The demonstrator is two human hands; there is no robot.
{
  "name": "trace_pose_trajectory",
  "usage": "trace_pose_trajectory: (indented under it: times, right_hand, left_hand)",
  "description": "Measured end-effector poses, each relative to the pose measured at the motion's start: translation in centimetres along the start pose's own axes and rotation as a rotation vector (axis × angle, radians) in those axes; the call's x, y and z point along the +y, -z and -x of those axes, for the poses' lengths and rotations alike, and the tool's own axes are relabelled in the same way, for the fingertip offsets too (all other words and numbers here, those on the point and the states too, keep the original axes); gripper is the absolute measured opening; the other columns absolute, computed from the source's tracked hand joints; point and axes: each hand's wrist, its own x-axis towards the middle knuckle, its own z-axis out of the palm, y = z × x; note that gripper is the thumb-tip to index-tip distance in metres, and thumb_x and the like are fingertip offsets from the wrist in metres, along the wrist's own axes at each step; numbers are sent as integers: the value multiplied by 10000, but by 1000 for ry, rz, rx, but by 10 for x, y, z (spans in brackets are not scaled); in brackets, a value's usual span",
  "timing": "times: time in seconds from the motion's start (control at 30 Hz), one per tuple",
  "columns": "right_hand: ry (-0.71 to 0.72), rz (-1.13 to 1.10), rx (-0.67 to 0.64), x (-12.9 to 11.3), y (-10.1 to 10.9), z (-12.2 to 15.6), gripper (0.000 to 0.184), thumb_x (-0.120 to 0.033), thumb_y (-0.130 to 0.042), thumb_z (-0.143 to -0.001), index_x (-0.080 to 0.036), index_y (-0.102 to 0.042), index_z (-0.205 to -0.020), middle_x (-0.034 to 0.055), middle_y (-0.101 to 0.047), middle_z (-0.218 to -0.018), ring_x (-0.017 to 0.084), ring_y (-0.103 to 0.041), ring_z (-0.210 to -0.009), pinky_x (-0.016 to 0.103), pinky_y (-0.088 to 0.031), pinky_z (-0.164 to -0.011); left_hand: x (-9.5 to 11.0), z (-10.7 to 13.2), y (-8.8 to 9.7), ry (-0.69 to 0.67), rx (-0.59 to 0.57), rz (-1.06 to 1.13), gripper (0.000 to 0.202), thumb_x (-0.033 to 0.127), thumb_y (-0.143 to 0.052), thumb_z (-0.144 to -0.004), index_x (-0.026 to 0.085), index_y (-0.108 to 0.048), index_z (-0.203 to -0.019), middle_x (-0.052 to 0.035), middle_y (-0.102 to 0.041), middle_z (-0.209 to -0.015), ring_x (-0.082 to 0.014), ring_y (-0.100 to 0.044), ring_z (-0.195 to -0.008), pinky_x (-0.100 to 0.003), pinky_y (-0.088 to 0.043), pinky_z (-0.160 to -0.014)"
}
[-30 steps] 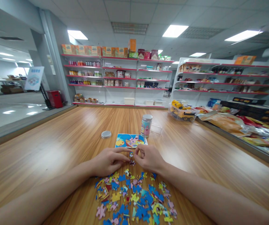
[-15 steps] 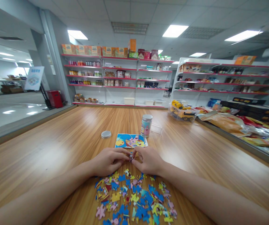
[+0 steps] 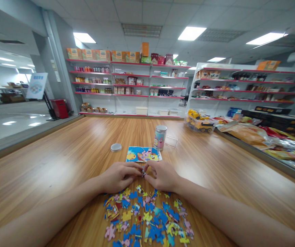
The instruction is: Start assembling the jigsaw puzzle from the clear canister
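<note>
Just in front of the picture sheet, my left hand (image 3: 120, 176) and my right hand (image 3: 162, 175) meet fingertip to fingertip. Between them is a small, dark-and-pale jigsaw puzzle piece (image 3: 143, 172), partly covered by the fingers; whether it is one piece or two joined I cannot tell. The right thumb and index finger pinch it, and the left fingertips hold its other side. Loose jigsaw pieces (image 3: 155, 233) in blue, yellow and pink lie spread between my forearms. A cartoon reference picture (image 3: 143, 154) lies flat beyond my fingers.
A cartoon-printed tin (image 3: 160, 138) stands at the picture's right corner, beside a clear plastic frame (image 3: 172, 141). A silver lid (image 3: 116, 147) lies to the left. Toy trucks fill a clear bin (image 3: 196, 125) at the back right, near packaged snacks (image 3: 252, 133). Stocked shelves (image 3: 130, 96) line the back.
Almost nothing differs. My fingers shift very slightly around the small puzzle piece, and the loose pieces stay where they were.
</note>
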Motion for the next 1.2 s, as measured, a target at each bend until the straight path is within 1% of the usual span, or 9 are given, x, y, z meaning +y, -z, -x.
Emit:
trace_pose_trajectory:
  times: [0.2, 0.53, 0.7, 0.87, 1.07, 1.2]
  right_hand:
    - [4, -3, -11, 0, 0, 0, 160, -275, -610, -786, -190, -678, -902, 2, -597, -635, 134, -517, -558, 228, -330, -545]
    - [-18, -17, -13, 4, -3, 1, 159, -295, -618, -781, -196, -668, -895, -6, -580, -619, 133, -506, -553, 228, -321, -547]
    - [-38, -14, -13, 6, -4, 0, 165, -294, -620, -778, -198, -658, -907, -7, -578, -619, 138, -504, -556, 231, -315, -548]
    - [-45, -12, -5, 5, -5, 0, 174, -292, -621, -777, -205, -647, -925, -12, -572, -608, 140, -502, -554, 232, -311, -551]
    - [-67, -1, -8, 4, -5, -1, 163, -298, -617, -790, -205, -647, -921, -10, -577, -613, 139, -507, -561, 231, -301, -550]
    - [-79, 8, -12, 3, -5, -1, 178, -322, -621, -798, -199, -650, -924, -4, -585, -626, 139, -514, -570, 232, -295, -551]
  left_hand:
    - [-1, 0, 0, 3, -3, -1, 346, 78, -493, -865, 217, -667, -1129, -43, -619, -1261, -182, -588, -1143, -292, -452, -996]
    - [-3, 0, -1, -15, 8, -10, 351, 73, -499, -865, 225, -662, -1137, -23, -623, -1259, -163, -596, -1134, -266, -454, -996]
    - [-4, 0, -2, -7, 12, -8, 346, 69, -498, -861, 221, -666, -1122, -24, -631, -1243, -166, -602, -1121, -274, -462, -989]
    - [-4, 0, -3, 1, 13, -2, 354, 59, -503, -851, 218, -667, -1122, -23, -632, -1246, -166, -600, -1129, -276, -464, -993]
    - [-3, 0, -2, 14, 4, -1, 399, 50, -493, -846, 213, -642, -1179, -30, -630, -1263, -169, -579, -1174, -285, -448, -1026]
    - [-4, 0, -1, 16, 6, -7, 379, 64, -494, -856, 213, -652, -1167, -29, -631, -1259, -167, -580, -1171, -282, -451, -1021]
